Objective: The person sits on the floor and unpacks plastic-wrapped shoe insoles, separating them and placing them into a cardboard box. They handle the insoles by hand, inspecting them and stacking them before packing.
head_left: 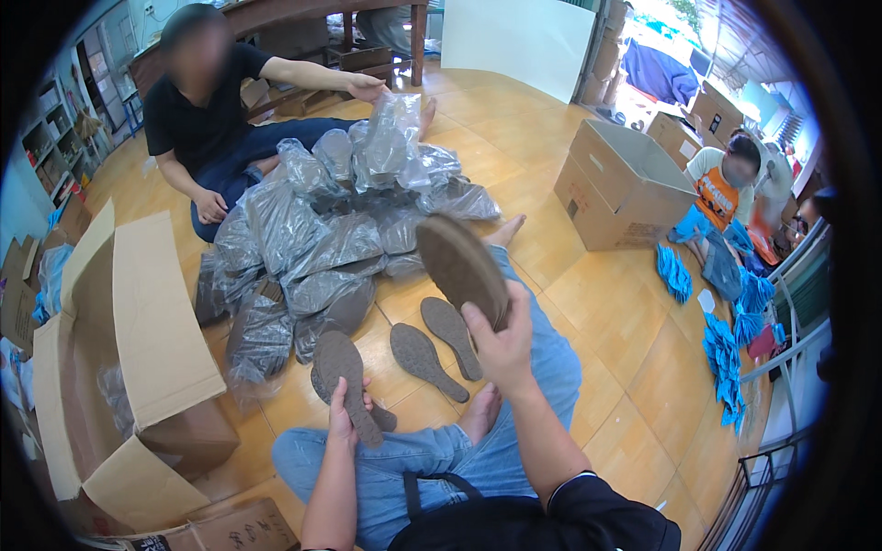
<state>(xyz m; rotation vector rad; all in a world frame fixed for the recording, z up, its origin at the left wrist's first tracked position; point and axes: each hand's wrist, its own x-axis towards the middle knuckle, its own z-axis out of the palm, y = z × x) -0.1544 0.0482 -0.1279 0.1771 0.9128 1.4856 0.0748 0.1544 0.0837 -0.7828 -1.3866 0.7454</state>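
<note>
My right hand [503, 342] is closed on a stack of brown shoe soles [459, 264], raised and tilted above my lap. Lower and to the left, my left hand [344, 413] grips a brown shoe sole [342, 365] by its narrow end, and part of another sole shows behind it. Between the hands, a sole [424, 361] lies flat on the floor. Right beside it is a second sole [450, 332]. A big heap of soles in clear plastic bags [322, 230] rises just beyond them.
An open cardboard box [161, 321] stands at my left, flaps up. Across the heap a person in black [216, 101] sits holding a plastic bag [395, 119]. Another open carton [620, 197] stands at the right, near a person in orange [717, 197] and blue bundles [723, 363].
</note>
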